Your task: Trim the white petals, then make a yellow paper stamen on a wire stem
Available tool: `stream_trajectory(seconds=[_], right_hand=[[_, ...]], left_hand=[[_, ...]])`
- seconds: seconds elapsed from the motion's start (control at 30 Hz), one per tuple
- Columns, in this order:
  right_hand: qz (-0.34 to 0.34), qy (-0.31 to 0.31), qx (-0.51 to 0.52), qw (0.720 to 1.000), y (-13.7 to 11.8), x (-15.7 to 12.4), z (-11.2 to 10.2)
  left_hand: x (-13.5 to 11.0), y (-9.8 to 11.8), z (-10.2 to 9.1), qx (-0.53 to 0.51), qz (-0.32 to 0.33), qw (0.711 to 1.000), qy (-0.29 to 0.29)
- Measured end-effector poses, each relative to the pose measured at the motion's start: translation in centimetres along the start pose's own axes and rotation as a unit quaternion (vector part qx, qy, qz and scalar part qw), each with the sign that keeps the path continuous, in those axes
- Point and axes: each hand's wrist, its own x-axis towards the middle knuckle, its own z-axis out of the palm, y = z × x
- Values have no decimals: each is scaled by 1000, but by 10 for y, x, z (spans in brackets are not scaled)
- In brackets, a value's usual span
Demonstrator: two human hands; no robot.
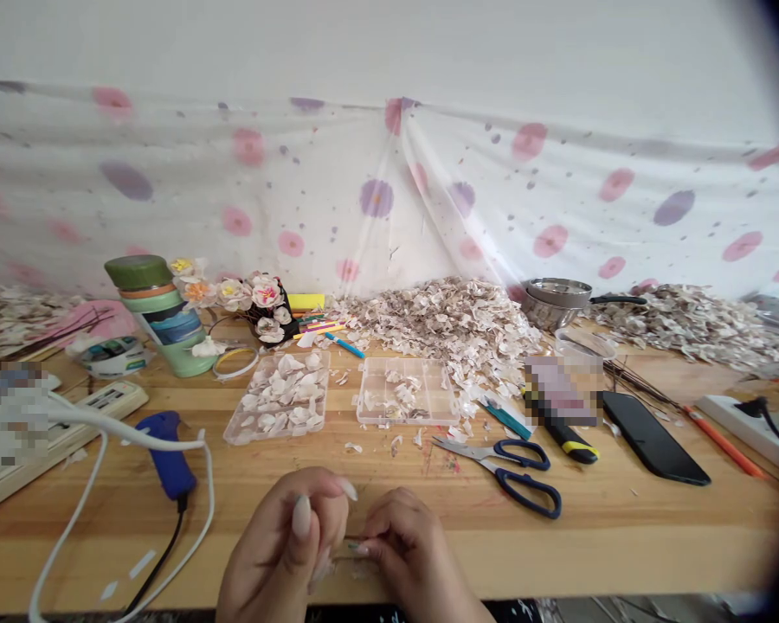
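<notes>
Small pale flake (356, 549), partly hidden, is pinched between both hands near the front edge of the tabletop (597, 554). Left hand (279, 541) and right hand (410, 554) are together, fingertips meeting on the piece; the long pale nail of the left thumb stands clear of it. Whether a thin stem or wire also runs through the grip: cannot tell from this view. Technique note: a low pinch close over the wood, made with the finger pads rather than the nails, appears the steadier way to control so small a piece. Ahead lie a clear compartment box (408, 391) holding a few similar flakes and a second clear box (276, 396), noticeably fuller. A large heap of flakes (441, 333) sits beyond both. Blue-handled scissors (516, 476) lie to the right of the right hand; a blue hot glue gun (169, 459) lies to the left of the left hand.
</notes>
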Motion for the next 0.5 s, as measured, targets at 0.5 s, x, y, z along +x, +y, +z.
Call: stream_trajectory(seconds=[0.5], right_hand=[[-38, -47, -47, 997, 0, 2, -1]], left_hand=[[35, 16, -25, -84, -67, 994, -26]])
